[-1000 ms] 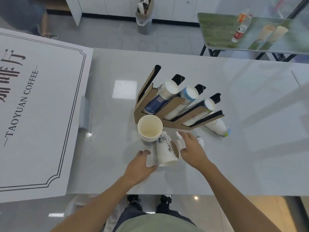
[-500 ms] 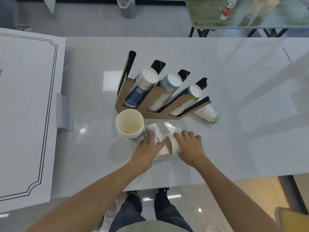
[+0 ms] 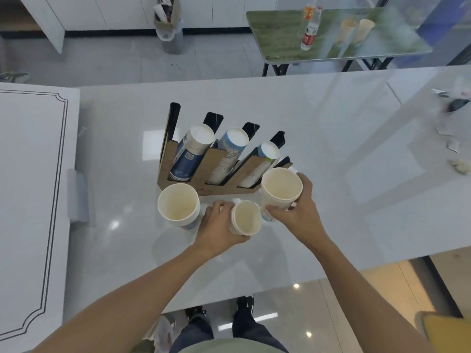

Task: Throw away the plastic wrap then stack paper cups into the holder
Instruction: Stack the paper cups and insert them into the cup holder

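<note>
A wooden cup holder (image 3: 216, 159) with black dividers stands mid-table, and three of its slots hold slanted stacks of paper cups (image 3: 193, 151). Just in front of it, my left hand (image 3: 216, 225) grips a small paper cup (image 3: 246, 219) upright with its mouth facing up. My right hand (image 3: 295, 210) holds a larger paper cup (image 3: 281, 184) upright by the holder's right end. A third paper cup (image 3: 178, 205) stands by itself on the table to the left of my left hand.
The white table (image 3: 318, 154) carries a large white sign board (image 3: 28, 189) along its left side. Small scraps (image 3: 456, 154) lie at the far right. Beyond the table stand a bin (image 3: 170, 34) and a second table (image 3: 331, 34) with bottles and cups.
The cups that lay on their sides under my hands are now upright. My left hand has taken the small cup and my right hand has lifted the larger one toward the holder's right end.
</note>
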